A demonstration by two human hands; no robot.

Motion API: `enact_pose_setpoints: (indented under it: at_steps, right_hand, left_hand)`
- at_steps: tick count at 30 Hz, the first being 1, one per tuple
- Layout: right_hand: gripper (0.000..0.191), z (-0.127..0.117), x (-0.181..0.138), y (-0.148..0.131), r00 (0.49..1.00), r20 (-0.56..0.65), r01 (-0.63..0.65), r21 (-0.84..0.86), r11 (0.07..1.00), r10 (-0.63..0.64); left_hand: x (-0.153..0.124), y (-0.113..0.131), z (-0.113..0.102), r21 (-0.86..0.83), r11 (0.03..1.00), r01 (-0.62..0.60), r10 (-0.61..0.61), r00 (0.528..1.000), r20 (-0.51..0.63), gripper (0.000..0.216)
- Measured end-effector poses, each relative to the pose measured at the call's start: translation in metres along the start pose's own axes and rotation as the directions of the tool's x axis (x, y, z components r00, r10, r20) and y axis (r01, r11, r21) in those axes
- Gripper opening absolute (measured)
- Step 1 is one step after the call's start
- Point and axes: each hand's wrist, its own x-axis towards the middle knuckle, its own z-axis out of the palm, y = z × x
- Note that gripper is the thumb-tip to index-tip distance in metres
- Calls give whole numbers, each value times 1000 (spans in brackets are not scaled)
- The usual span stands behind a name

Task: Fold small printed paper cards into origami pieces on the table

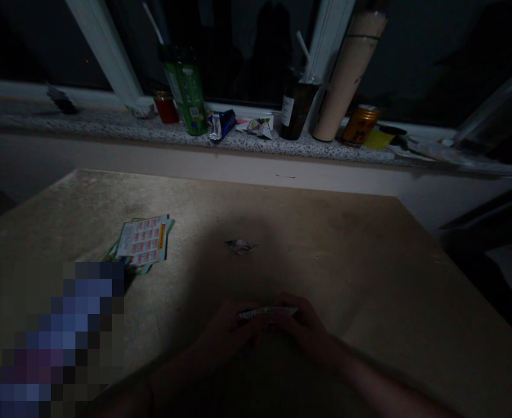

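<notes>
Between my two hands, low in the middle of the view, is a narrow folded strip of printed paper. My left hand is closed on its left end, and my right hand grips the right end. Thumbs and fingers lie along the strip; deep shadow hides part of them. Beyond the hands, on the table, rests a small folded paper piece, roughly diamond-shaped with a printed surface. To the left lies a stack of printed cards or scratch tickets, slightly fanned.
The wooden table meets a wall below a speckled stone windowsill. On the sill stand a green container, a red jar, a dark cup with straw, a tall beige flask and a gold can. A blurred-out patch covers the lower left.
</notes>
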Motion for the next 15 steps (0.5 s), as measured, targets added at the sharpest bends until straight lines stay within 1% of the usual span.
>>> enact_pose_setpoints:
  at_steps: [2,4,6,8,10,12,15]
  right_hand:
    - [28,-1,1,-1,999,50,6,-16,1000,-5]
    - [29,-1,1,0,998,67,1,-20,1000,1]
    - [30,0,0,2,999,47,-16,-5,1000,16]
    - [31,1,-1,6,999,11,-43,10,999,43]
    - [33,2,-2,8,996,-23,-81,7,997,81]
    - [35,1,-1,10,992,-32,-124,-2,992,123]
    - [38,1,-1,8,987,-24,-162,-12,987,162]
  left_hand:
    - [-1,1,0,-1,1000,8,-8,1000,17,31]
    - [-1,1,0,-5,1000,1,-1,999,48,30]
    - [-1,1,0,-13,999,-38,39,997,63,29]
    - [-1,0,0,-1,999,-52,52,998,38,28]
    - [-1,-1,0,37,999,-7,6,1000,24,31]
    - [0,-3,-1,84,996,28,-33,998,53,37]
    - [1,-5,-2,118,993,23,-32,996,78,42]
